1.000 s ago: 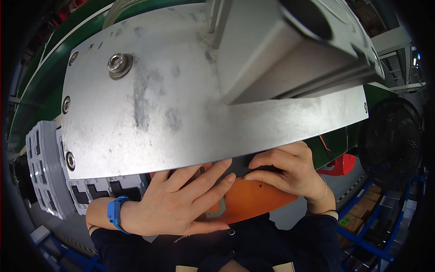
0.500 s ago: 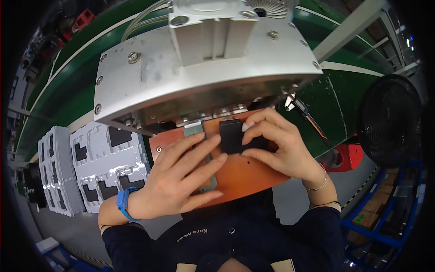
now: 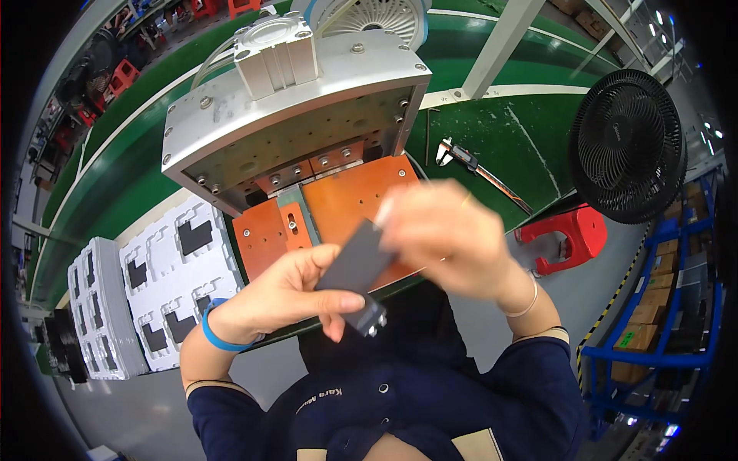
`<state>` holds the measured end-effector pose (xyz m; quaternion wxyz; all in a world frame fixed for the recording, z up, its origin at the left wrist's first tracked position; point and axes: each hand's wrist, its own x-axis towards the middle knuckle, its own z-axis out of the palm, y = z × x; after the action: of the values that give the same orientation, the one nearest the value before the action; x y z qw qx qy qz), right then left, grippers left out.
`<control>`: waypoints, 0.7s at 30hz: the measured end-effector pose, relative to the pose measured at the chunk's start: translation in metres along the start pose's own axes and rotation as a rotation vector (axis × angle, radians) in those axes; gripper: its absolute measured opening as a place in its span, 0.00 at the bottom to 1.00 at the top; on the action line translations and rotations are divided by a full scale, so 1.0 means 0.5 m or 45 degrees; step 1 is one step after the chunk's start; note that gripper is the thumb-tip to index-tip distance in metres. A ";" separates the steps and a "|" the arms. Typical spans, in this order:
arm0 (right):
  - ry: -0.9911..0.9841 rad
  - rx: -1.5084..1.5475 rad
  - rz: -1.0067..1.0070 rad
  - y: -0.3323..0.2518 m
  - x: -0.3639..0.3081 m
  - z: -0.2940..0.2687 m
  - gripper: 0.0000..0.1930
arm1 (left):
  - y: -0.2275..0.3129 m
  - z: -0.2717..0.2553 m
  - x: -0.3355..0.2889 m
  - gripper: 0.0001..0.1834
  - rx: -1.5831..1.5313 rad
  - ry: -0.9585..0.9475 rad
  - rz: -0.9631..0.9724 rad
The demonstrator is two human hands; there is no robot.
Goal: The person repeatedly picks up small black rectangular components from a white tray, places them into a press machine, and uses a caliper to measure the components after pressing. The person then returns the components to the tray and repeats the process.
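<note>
Your left hand [image 3: 292, 290] grasps the black rectangular block [image 3: 355, 263], off the orange fixture plate [image 3: 344, 194] beyond, not set down; right hand [image 3: 455, 237] (blurred): can't tell.

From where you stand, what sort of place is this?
Probably a factory workshop, judging by the bolted metal machine, the caliper beside it and the stack of moulded white trays.

The left grip [image 3: 296, 286] holds the black block [image 3: 355, 257] from its left, thumb across its near end, other fingers partly hidden beneath. The right grip [image 3: 453, 237], motion-blurred, fingers bent, is at the block's far right side; contact is unclear.
</note>
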<state>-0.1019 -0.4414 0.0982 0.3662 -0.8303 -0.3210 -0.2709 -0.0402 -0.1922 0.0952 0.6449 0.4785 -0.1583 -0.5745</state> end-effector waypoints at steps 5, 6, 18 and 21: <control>0.189 -0.809 0.794 0.237 -0.196 -0.104 0.25 | 0.018 0.012 -0.001 0.14 0.141 0.371 0.288; 0.128 -0.838 0.904 0.277 -0.243 -0.116 0.28 | 0.010 0.000 0.006 0.14 0.170 0.399 0.344; 0.291 -0.549 1.149 0.301 -0.289 -0.134 0.21 | 0.015 -0.043 0.015 0.19 0.247 0.464 0.250; 0.429 -0.279 1.017 0.207 -0.239 -0.139 0.31 | 0.017 -0.041 0.013 0.18 0.237 0.432 0.213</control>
<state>-0.1184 -0.5901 0.0119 0.3992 -0.8674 0.1196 -0.2720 -0.0179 -0.1903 0.0898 0.6606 0.6112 -0.1390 -0.4132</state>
